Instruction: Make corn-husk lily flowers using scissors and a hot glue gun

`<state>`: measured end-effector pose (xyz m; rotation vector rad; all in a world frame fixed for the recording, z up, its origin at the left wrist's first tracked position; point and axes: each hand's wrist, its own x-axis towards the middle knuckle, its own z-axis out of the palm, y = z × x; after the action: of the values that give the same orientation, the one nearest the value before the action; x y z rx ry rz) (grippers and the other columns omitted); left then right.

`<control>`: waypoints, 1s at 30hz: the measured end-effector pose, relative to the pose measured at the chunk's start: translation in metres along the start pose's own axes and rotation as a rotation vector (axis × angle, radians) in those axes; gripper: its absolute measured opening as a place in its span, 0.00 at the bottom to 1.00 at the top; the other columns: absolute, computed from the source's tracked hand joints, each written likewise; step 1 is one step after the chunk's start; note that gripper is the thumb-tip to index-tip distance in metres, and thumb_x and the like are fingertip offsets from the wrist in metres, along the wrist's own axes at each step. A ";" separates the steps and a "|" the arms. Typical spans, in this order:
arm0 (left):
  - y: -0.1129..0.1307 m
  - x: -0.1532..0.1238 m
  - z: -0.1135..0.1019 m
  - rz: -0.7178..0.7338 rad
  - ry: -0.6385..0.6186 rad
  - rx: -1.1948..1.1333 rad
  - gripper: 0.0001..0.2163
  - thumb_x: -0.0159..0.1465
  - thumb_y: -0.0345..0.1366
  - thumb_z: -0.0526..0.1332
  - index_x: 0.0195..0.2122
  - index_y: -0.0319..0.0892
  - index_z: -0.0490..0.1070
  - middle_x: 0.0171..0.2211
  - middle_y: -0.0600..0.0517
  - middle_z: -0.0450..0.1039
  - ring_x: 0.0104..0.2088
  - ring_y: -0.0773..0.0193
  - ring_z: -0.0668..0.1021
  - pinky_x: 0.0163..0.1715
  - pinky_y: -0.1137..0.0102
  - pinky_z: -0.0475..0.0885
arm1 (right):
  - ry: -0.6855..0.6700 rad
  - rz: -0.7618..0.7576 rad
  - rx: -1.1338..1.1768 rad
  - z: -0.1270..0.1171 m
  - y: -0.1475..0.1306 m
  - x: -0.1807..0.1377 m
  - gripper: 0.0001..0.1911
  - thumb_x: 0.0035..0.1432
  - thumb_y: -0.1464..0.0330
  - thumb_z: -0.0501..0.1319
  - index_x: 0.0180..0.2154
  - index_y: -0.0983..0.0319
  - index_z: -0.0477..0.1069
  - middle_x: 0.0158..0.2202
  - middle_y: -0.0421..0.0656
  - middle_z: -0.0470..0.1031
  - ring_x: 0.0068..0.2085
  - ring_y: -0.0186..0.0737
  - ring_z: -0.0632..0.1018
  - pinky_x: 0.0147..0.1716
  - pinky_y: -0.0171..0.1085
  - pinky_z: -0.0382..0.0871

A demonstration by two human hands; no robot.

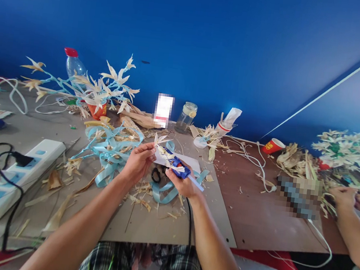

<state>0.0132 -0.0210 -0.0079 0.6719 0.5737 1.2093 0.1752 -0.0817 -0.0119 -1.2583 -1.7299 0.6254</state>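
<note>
My left hand (140,158) pinches a small pale corn-husk flower (158,141), and a thin wire stem (133,203) hangs below the fingers. Wrapped in my right hand (184,187) is a blue hot glue gun (181,169), with a translucent glue stick (198,184) poking out of its back. The gun's nose points toward the flower; whether they touch I cannot tell. Bits of husk lie over the gun. Black scissor handles (156,175) show between my hands. Light blue ribbon (104,176) lies in loops to the left, and more curls under my right hand.
A white power strip (44,153) with black plugs is at left. Behind stand a red cup (99,111) of husk flowers, a bottle (74,67) and a glass jar (187,117). Husk scraps litter the table. Another person's hands (344,201) are at far right.
</note>
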 end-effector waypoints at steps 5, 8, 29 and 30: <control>0.001 0.000 -0.001 0.004 -0.007 -0.037 0.08 0.47 0.24 0.65 0.31 0.34 0.74 0.24 0.54 0.67 0.20 0.78 0.63 0.22 0.79 0.61 | 0.021 0.001 -0.006 0.000 0.004 0.001 0.08 0.54 0.62 0.59 0.34 0.60 0.70 0.30 0.42 0.76 0.33 0.40 0.75 0.39 0.38 0.70; 0.002 0.001 -0.002 0.001 -0.016 -0.047 0.08 0.48 0.24 0.64 0.30 0.34 0.74 0.24 0.54 0.66 0.20 0.78 0.63 0.22 0.79 0.61 | 0.032 0.021 0.012 0.000 0.006 0.000 0.09 0.53 0.62 0.59 0.34 0.60 0.71 0.29 0.42 0.76 0.31 0.39 0.75 0.36 0.37 0.70; 0.005 0.001 -0.001 -0.105 -0.070 -0.161 0.06 0.53 0.28 0.61 0.32 0.33 0.72 0.25 0.52 0.66 0.20 0.76 0.63 0.21 0.77 0.63 | 0.395 0.150 -0.254 -0.009 0.022 0.005 0.12 0.54 0.59 0.57 0.30 0.61 0.70 0.28 0.44 0.74 0.31 0.41 0.76 0.33 0.36 0.68; 0.006 0.001 -0.002 -0.109 -0.069 -0.176 0.06 0.55 0.30 0.61 0.32 0.33 0.72 0.25 0.51 0.66 0.20 0.76 0.63 0.21 0.77 0.63 | 0.422 0.162 -0.318 -0.011 0.026 0.007 0.12 0.54 0.59 0.57 0.31 0.61 0.70 0.29 0.45 0.74 0.32 0.42 0.76 0.33 0.37 0.68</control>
<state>0.0089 -0.0183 -0.0049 0.5253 0.4348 1.1159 0.1966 -0.0671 -0.0248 -1.6303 -1.4153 0.1535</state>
